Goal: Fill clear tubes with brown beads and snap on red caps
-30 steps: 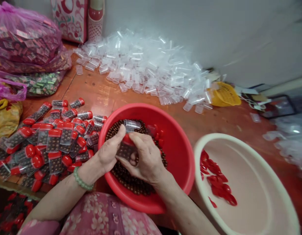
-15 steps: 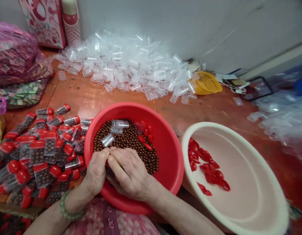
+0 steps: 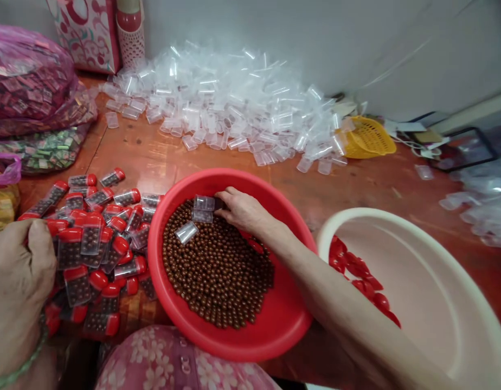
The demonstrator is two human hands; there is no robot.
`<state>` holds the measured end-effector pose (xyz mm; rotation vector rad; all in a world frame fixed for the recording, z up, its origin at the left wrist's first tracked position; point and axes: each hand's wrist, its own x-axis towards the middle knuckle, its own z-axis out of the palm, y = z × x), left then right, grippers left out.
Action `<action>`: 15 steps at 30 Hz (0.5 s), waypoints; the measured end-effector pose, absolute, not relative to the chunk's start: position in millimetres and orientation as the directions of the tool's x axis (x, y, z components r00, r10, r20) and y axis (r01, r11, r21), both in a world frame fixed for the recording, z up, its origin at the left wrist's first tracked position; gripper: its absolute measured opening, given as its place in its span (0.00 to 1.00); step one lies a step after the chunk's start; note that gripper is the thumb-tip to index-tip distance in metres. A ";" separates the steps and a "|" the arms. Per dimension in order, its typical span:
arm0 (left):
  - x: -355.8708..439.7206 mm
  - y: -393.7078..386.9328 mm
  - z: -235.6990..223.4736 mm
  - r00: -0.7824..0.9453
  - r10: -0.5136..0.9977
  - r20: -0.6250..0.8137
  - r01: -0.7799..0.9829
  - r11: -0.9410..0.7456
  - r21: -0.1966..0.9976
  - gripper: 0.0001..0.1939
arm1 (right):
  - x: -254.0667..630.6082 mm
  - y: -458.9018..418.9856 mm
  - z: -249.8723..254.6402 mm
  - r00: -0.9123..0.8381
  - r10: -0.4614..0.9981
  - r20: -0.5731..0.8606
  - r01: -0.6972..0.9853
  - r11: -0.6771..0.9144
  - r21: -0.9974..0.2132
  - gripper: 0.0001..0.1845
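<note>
Right hand (image 3: 244, 212), fingers loosely curled and nothing visibly held, rests just beside clear plastic vials (image 3: 204, 209) on glossy brown beads (image 3: 216, 265) in a round red plastic bowl (image 3: 234, 177); closed left hand (image 3: 18, 271), contents hidden, sits lower left by red-capped bead-filled vials (image 3: 77, 287).

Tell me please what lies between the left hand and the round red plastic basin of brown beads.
In the head view, a loose pile of clear plastic tubes with red caps, filled with brown beads, lies between the left hand and the red plastic basin.
</note>
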<state>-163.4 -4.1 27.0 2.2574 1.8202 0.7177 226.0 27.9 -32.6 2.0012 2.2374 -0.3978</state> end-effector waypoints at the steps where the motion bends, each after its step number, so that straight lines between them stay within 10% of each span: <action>1: -166.2 0.7 26.8 0.042 0.938 0.343 0.936 -0.157 0.316 0.16 | 224.5 28.1 -33.3 -0.130 0.957 -0.258 0.988 0.104 -0.111 0.19; 5: -154.2 12.1 28.0 -0.004 0.931 0.365 0.971 -0.083 0.222 0.24 | 218.5 23.0 -28.5 -0.182 0.953 -0.244 0.983 0.174 -0.056 0.17; 9: -100.8 11.8 31.4 0.289 0.798 0.528 0.811 -0.497 0.308 0.14 | 217.2 16.9 -27.8 -0.213 0.955 -0.207 0.975 0.192 -0.116 0.15; 15: -10.3 20.3 21.7 0.759 0.604 0.243 0.513 -0.785 0.347 0.10 | 213.4 13.4 -32.6 -0.218 0.947 -0.235 0.964 0.171 -0.203 0.11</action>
